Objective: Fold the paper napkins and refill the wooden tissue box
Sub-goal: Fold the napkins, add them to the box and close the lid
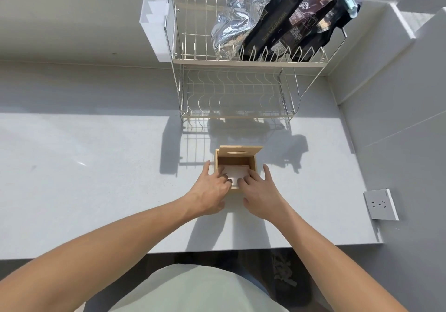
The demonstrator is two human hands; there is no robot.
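Observation:
A small wooden tissue box [253, 166] stands open on the white counter, its slotted lid [240, 152] propped upright at the back. White folded napkins [237, 172] lie inside it. My left hand [212, 191] reaches over the box's near left edge with its fingers down on the napkins, thumb outside the left wall. My right hand [259, 189] comes in from the near right, fingers pressing the napkins, one finger spread past the right wall. The near wall of the box is hidden by both hands.
A two-tier wire dish rack [231, 87] stands behind the box, with foil and dark bags [272, 17] on top and a white cutlery holder [156, 19] at its left. A wall socket [380, 204] sits at the right. The counter's front edge [217, 249] is close to me.

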